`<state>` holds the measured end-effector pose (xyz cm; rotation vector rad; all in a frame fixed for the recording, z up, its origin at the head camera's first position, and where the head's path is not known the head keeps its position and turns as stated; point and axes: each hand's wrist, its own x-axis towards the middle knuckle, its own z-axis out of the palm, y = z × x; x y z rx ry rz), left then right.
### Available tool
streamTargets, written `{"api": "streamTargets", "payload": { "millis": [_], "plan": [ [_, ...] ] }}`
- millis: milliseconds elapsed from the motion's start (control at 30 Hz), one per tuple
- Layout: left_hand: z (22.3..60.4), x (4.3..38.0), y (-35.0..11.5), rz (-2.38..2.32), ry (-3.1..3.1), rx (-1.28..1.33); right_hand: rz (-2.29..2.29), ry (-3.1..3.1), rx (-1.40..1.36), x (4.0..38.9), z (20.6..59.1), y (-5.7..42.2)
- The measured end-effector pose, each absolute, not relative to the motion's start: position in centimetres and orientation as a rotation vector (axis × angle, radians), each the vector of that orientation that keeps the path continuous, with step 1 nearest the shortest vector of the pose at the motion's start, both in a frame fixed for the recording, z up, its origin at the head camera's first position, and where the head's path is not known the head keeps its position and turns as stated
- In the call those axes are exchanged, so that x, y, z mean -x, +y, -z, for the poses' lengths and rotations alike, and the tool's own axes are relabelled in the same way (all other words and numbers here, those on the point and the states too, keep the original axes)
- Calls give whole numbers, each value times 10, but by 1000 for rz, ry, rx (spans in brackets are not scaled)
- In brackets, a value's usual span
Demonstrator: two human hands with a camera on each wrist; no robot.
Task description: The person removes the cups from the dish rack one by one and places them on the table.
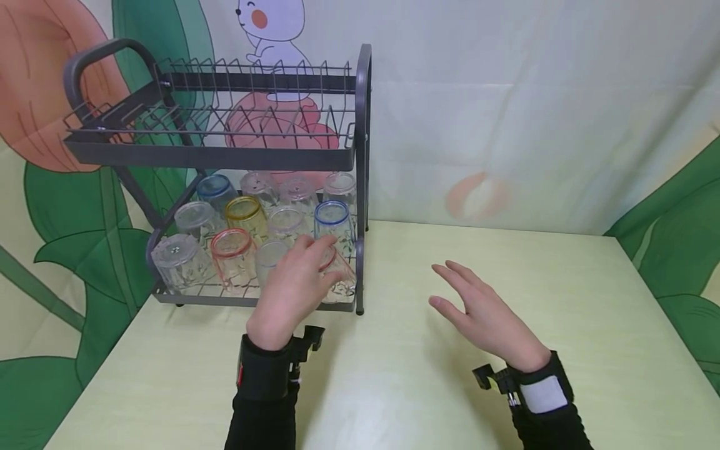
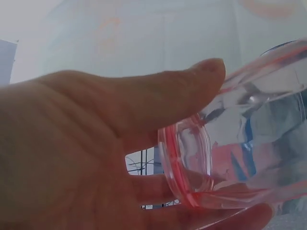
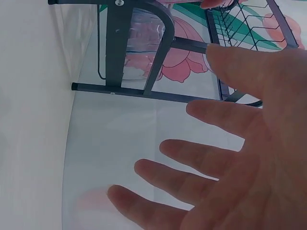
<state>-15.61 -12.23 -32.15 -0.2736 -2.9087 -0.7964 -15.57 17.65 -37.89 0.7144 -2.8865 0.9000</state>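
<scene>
At the front right corner of the rack's lower tier, my left hand (image 1: 295, 281) grips a clear glass with a red-tinted base (image 1: 342, 275). The left wrist view shows the thumb along one side of this glass (image 2: 249, 163) and fingers round the other, near the red ring. The glass looks tilted, and part of it is hidden behind the hand. Out to the right, above the table, my right hand (image 1: 489, 315) holds nothing; its fingers are extended and spread in the right wrist view. Beside the left hand stand a blue-rimmed glass (image 1: 332, 219) and a clear glass (image 1: 270, 255).
The dark two-tier dish rack (image 1: 214, 155) stands at the back left of the pale table (image 1: 405, 375). Several upside-down glasses fill its lower tier, among them a red-rimmed glass (image 1: 232, 250) and a yellow glass (image 1: 247, 215). The upper wire tier overhangs them. A printed curtain (image 1: 506, 112) hangs behind.
</scene>
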Motion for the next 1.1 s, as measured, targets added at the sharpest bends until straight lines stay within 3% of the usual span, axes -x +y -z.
{"api": "streamTargets", "payload": {
  "millis": [1100],
  "plan": [
    [314, 159, -141, 983, -2898, 295, -1008, -2613, -827, 160, 361, 151]
  ]
}}
